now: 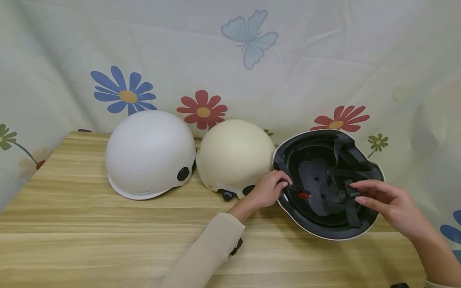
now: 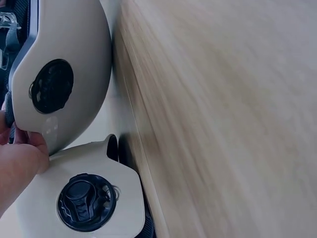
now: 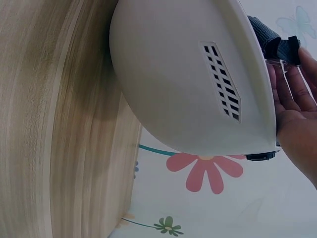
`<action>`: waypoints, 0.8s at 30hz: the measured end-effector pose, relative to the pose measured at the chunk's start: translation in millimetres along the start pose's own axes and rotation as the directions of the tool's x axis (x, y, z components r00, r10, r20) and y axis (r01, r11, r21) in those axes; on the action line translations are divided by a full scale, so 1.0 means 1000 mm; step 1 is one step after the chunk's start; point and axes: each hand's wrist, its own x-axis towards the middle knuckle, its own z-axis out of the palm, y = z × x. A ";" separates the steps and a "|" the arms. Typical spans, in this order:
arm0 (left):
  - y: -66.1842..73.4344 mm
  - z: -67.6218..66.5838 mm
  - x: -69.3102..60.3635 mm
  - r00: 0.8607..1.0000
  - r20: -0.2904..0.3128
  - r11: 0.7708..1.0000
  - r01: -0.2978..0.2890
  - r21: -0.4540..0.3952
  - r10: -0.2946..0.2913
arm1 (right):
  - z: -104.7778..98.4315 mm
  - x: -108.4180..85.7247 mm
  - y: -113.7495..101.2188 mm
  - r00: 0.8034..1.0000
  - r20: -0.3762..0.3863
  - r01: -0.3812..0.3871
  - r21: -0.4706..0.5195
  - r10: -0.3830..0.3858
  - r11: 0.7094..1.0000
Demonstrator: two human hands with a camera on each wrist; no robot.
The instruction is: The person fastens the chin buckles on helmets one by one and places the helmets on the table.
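Observation:
An upturned helmet (image 1: 313, 234) lies at the right of the table with its black padded inside showing. My left hand (image 1: 270, 189) is at its left rim, and the fingers pinch a black chin strap (image 2: 10, 111) there. A small red tab (image 1: 304, 195) shows just beyond those fingertips. Across the helmet, my right hand (image 1: 396, 204) holds a black strap buckle (image 1: 351, 189) between thumb and fingers. In the right wrist view, the strap (image 3: 265, 37) loops above the helmet's rim, and a row of vents (image 3: 223, 82) marks the shell.
A cream helmet (image 1: 235, 154) stands dome up, close against the upturned one. Left of it is a white helmet (image 1: 149, 152), also dome up. All rest on a wooden table (image 1: 90, 240) before a flower-printed cloth (image 1: 306, 60).

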 end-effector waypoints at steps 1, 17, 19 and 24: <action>0.000 -0.001 0.000 1.000 -0.008 1.000 -0.005 -0.010 0.005 | 0.000 0.000 0.000 1.000 -0.003 -0.003 -0.002 0.003 1.000; 0.015 -0.011 0.003 0.993 -0.092 0.971 0.052 -0.233 -0.075 | 0.006 0.006 0.002 0.999 -0.021 -0.028 -0.012 0.028 1.000; 0.022 -0.013 0.004 0.992 -0.103 0.965 0.039 -0.258 -0.068 | 0.005 0.007 0.002 1.000 -0.018 -0.014 0.001 0.014 1.000; 0.035 -0.020 0.008 0.996 -0.084 0.974 -0.011 -0.225 -0.008 | 0.005 0.008 0.002 1.000 -0.027 -0.007 0.007 0.008 1.000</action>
